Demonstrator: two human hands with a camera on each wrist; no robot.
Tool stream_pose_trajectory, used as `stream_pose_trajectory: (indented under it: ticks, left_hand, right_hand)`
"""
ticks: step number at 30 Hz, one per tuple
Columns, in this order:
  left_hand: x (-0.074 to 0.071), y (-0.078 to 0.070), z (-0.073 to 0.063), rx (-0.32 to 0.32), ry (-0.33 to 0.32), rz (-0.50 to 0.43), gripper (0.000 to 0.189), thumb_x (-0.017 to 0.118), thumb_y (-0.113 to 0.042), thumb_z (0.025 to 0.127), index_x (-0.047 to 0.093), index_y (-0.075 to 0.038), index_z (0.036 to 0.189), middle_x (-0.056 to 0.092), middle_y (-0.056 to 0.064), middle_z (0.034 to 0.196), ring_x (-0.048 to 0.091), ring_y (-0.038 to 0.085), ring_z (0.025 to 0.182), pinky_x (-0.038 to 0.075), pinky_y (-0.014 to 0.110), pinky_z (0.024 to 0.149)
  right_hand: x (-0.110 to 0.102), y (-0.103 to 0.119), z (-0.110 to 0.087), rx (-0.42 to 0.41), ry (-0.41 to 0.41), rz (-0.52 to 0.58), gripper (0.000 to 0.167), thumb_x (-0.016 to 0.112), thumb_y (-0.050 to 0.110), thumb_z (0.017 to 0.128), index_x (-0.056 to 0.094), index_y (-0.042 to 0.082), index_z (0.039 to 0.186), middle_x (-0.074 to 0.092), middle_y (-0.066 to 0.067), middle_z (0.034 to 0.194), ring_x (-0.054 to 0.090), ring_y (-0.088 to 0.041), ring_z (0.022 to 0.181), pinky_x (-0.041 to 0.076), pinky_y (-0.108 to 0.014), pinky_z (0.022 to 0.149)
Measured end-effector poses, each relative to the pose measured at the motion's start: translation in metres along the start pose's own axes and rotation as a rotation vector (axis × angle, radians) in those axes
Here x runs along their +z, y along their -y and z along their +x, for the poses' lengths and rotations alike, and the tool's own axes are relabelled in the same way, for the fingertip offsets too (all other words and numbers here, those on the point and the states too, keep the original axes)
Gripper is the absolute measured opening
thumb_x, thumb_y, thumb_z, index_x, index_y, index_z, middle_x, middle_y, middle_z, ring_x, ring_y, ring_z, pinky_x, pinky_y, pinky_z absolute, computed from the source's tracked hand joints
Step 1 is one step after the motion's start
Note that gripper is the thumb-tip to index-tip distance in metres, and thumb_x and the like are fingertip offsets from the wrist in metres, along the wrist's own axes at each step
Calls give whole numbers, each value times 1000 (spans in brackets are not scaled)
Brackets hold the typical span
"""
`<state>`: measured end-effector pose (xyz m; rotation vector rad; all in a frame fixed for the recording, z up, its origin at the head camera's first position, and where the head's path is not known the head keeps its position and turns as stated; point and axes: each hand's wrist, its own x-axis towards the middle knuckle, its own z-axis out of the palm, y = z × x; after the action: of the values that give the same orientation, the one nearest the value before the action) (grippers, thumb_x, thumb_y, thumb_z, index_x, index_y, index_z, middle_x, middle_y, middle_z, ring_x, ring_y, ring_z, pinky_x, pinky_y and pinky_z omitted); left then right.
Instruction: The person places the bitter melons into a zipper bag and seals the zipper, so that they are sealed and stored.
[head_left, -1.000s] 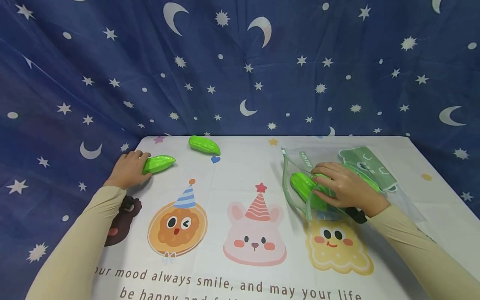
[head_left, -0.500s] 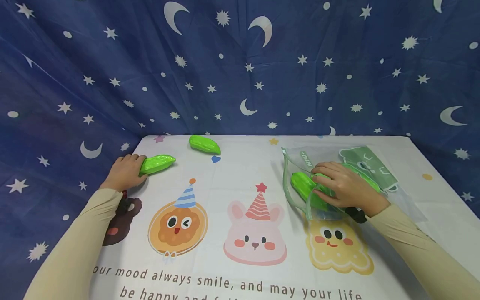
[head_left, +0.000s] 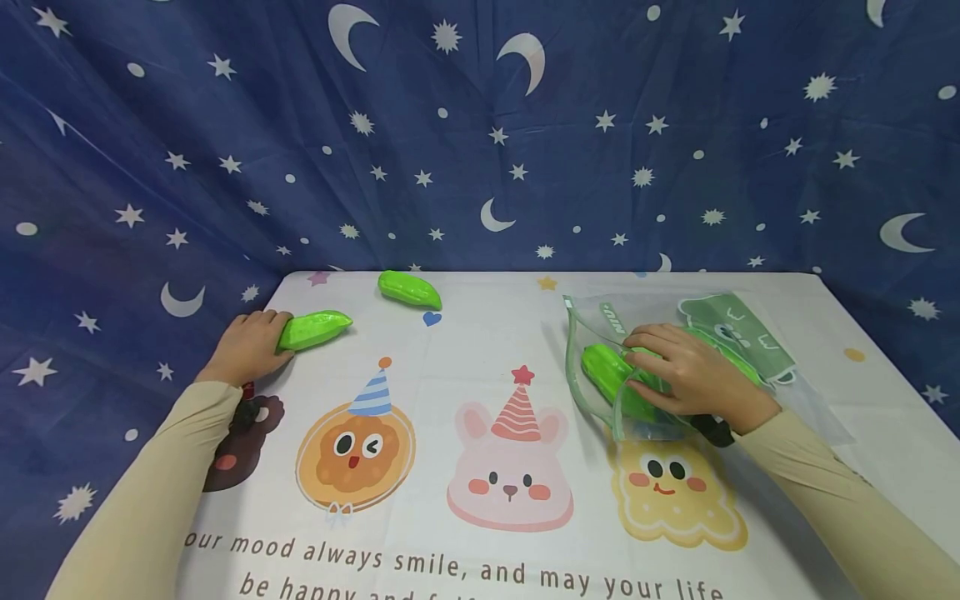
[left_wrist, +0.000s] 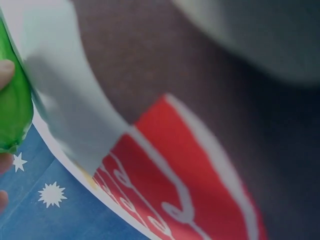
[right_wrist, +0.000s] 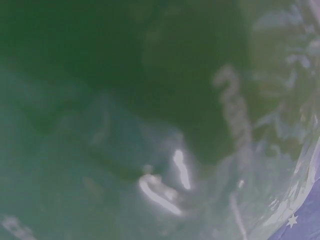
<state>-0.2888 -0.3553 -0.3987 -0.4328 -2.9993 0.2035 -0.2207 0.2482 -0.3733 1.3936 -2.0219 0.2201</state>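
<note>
- Behind the bench [head_left: 483, 333], with its white cartoon-printed top, a navy curtain [head_left: 465, 100] of moons and stars hangs.
- At the right lies a clear zip bag [head_left: 765, 333], its mouth parted; one green toy gourd [head_left: 603, 367] is already inside, with more green deeper in, perhaps another.
- The right hand [head_left: 690, 371] pinches the bag's mouth edge.
- The left hand [head_left: 251, 346] grips the near gourd [head_left: 313, 331] at the bench's left, pointed tip exposed.
- Near the rear edge lies the far gourd [head_left: 408, 289], untouched; so two gourds remain outside the unsealed bag.
</note>
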Motion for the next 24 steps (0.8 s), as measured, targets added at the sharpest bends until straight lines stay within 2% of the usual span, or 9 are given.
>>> stream_pose_trajectory:
  ticks: [14, 24]
  left_hand:
    - [2, 1, -2, 49, -145, -14, 54, 73, -24, 77, 52, 6, 117, 59, 23, 103, 54, 38, 95, 41, 56, 86]
    - [0, -12, 5, 110, -262, -20, 55, 74, -27, 76, 54, 6, 115, 59, 22, 99, 56, 38, 92, 42, 55, 84]
  right_hand:
    - [-1, -1, -1, 5, 17, 2, 43, 39, 37, 97, 65, 5, 86, 64, -13, 91, 60, -30, 88, 48, -43, 78]
    - [0, -1, -1, -2, 2, 1, 42, 40, 37, 97, 65, 5, 85, 64, -13, 91, 60, -30, 87, 49, -42, 77]
